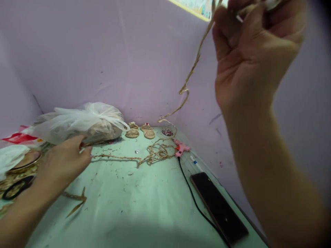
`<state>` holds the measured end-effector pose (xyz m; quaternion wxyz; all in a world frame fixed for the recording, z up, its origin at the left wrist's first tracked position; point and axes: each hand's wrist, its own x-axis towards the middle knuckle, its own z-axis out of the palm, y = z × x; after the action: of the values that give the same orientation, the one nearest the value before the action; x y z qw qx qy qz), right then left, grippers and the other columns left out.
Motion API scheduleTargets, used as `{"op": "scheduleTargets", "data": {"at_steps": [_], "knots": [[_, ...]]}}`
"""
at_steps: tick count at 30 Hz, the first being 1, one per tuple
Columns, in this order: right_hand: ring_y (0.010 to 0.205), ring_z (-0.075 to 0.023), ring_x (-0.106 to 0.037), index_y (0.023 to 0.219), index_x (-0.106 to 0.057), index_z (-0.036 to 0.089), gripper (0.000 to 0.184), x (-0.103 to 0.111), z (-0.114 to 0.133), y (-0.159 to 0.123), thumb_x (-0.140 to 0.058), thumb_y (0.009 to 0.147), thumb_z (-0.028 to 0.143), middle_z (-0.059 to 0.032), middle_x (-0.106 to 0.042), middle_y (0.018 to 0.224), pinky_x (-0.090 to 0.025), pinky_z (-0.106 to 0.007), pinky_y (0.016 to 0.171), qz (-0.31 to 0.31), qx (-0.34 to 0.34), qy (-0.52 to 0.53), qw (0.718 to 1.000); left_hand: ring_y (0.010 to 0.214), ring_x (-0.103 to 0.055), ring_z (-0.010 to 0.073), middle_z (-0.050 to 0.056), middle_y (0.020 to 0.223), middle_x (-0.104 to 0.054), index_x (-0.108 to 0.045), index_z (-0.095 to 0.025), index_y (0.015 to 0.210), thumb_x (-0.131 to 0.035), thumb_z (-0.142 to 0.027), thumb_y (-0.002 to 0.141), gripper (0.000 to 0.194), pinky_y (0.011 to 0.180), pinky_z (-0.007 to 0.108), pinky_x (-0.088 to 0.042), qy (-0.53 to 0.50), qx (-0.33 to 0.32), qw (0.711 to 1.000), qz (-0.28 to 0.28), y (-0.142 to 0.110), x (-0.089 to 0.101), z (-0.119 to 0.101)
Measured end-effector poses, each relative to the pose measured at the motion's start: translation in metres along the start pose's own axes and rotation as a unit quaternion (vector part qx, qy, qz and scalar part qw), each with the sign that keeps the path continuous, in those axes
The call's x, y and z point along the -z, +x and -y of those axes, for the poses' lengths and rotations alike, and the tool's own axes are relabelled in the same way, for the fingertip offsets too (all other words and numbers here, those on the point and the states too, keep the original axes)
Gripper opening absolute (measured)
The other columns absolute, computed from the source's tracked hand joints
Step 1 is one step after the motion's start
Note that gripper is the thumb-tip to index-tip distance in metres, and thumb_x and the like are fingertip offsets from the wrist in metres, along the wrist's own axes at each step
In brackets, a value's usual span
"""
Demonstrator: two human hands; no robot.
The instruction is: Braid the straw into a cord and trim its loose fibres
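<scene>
My right hand (pixel 253 51) is raised high at the upper right, fingers closed on a braided straw rope (pixel 192 69). The rope hangs down from that hand to a loose tangle (pixel 157 153) on the pale green table (pixel 144 206). My left hand (pixel 64 162) hovers low at the left, fingers curled and pinching the far end of the same rope where it runs along the table. It is just in front of a white plastic bag (pixel 85 122).
A pink glue gun (pixel 181 148) with a black cord lies at the right. Beside it are a dark phone (pixel 218 206) and a pen (pixel 196 162). Two small woven sandals (pixel 141 131) sit by the lilac wall. Scissors (pixel 15 189), a round tin and bags crowd the left.
</scene>
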<state>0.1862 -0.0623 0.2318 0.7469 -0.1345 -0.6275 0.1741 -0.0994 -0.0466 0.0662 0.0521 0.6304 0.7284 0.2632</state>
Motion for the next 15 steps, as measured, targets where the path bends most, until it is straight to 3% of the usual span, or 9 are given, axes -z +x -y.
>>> {"op": "scheduleTargets", "data": {"at_steps": [1, 3, 4, 6, 7, 9, 12, 13, 15], "knots": [[0.092, -0.0112, -0.061, 0.058, -0.045, 0.021, 0.023, -0.018, 0.007, -0.014, -0.033, 0.078, 0.015, 0.0103, -0.06, 0.065, -0.044, -0.025, 0.072, -0.025, -0.021, 0.074, 0.997, 0.09, -0.055, 0.0317, 0.008, 0.094, -0.059, -0.043, -0.021, 0.116, -0.05, -0.04, 0.069, 0.052, 0.079, 0.045, -0.039, -0.04, -0.012, 0.999, -0.024, -0.009, 0.001, -0.015], [0.088, -0.0103, -0.062, 0.071, -0.043, 0.023, 0.016, -0.048, 0.01, -0.048, -0.033, 0.08, 0.013, 0.0071, -0.062, 0.073, -0.046, -0.03, 0.079, 0.016, -0.135, 0.199, 0.97, 0.079, -0.06, 0.0206, 0.005, 0.117, -0.051, -0.022, -0.029, 0.13, -0.057, -0.038, 0.066, 0.074, 0.074, 0.035, -0.046, -0.215, -0.052, 0.974, -0.05, -0.024, 0.004, -0.036], [0.077, -0.0107, -0.064, 0.072, -0.04, 0.023, 0.013, -0.059, 0.005, -0.066, -0.036, 0.078, 0.012, 0.0059, -0.062, 0.072, -0.048, -0.033, 0.08, 0.071, -0.199, 0.247, 0.946, 0.083, -0.059, 0.0196, 0.004, 0.125, -0.045, -0.019, -0.032, 0.131, -0.059, -0.038, 0.065, 0.078, 0.072, 0.032, -0.048, -0.294, -0.084, 0.95, -0.057, -0.031, 0.006, -0.042], [0.072, -0.0119, -0.063, 0.07, -0.037, 0.023, 0.015, -0.076, -0.01, -0.098, -0.042, 0.075, 0.01, 0.0052, -0.061, 0.072, -0.05, -0.036, 0.078, 0.142, -0.287, 0.299, 0.899, 0.097, -0.054, 0.0218, 0.001, 0.129, -0.043, -0.03, -0.032, 0.128, -0.064, -0.033, 0.06, 0.076, 0.077, 0.029, -0.047, -0.372, -0.149, 0.915, -0.041, -0.04, 0.012, -0.046], [0.072, -0.0124, -0.063, 0.071, -0.039, 0.023, 0.014, -0.08, -0.018, -0.11, -0.044, 0.075, 0.01, 0.0041, -0.061, 0.073, -0.051, -0.035, 0.077, 0.166, -0.314, 0.306, 0.883, 0.1, -0.053, 0.023, 0.001, 0.123, -0.049, -0.038, -0.031, 0.124, -0.065, -0.03, 0.058, 0.071, 0.08, 0.029, -0.046, -0.404, -0.168, 0.899, 0.0, -0.043, 0.014, -0.046], [0.068, -0.011, -0.063, 0.073, -0.04, 0.022, 0.011, -0.081, -0.034, -0.12, -0.047, 0.075, 0.013, 0.0036, -0.059, 0.072, -0.052, -0.032, 0.074, 0.182, -0.352, 0.304, 0.866, 0.094, -0.055, 0.0239, 0.002, 0.097, -0.062, -0.05, -0.025, 0.115, -0.063, -0.028, 0.059, 0.058, 0.082, 0.033, -0.044, -0.476, -0.182, 0.849, 0.141, -0.045, 0.016, -0.044], [0.053, -0.0063, -0.057, 0.078, -0.044, 0.021, 0.008, -0.069, -0.051, -0.103, -0.052, 0.078, 0.022, 0.0042, -0.059, 0.071, -0.052, -0.023, 0.06, 0.149, -0.356, 0.216, 0.897, 0.054, -0.054, 0.0157, -0.003, 0.048, -0.05, -0.056, -0.016, 0.103, -0.051, -0.032, 0.071, 0.036, 0.074, 0.038, -0.044, -0.545, -0.124, 0.747, 0.359, -0.044, 0.01, -0.04], [0.048, -0.0039, -0.054, 0.079, -0.046, 0.02, 0.009, -0.062, -0.055, -0.091, -0.053, 0.078, 0.025, 0.005, -0.058, 0.069, -0.051, -0.02, 0.057, 0.116, -0.339, 0.185, 0.915, 0.043, -0.047, 0.0114, -0.006, 0.042, -0.041, -0.058, -0.015, 0.095, -0.049, -0.034, 0.074, 0.029, 0.069, 0.036, -0.045, -0.54, -0.094, 0.736, 0.396, -0.043, 0.005, -0.039], [0.044, -0.0012, -0.049, 0.076, -0.046, 0.02, 0.012, -0.046, -0.062, -0.064, -0.055, 0.077, 0.028, 0.0072, -0.055, 0.066, -0.05, -0.018, 0.058, 0.039, -0.335, 0.147, 0.93, 0.035, -0.03, 0.0051, -0.009, 0.039, -0.029, -0.056, -0.015, 0.077, -0.049, -0.041, 0.076, 0.026, 0.053, 0.027, -0.041, -0.525, -0.054, 0.74, 0.416, -0.037, -0.003, -0.035]]}}
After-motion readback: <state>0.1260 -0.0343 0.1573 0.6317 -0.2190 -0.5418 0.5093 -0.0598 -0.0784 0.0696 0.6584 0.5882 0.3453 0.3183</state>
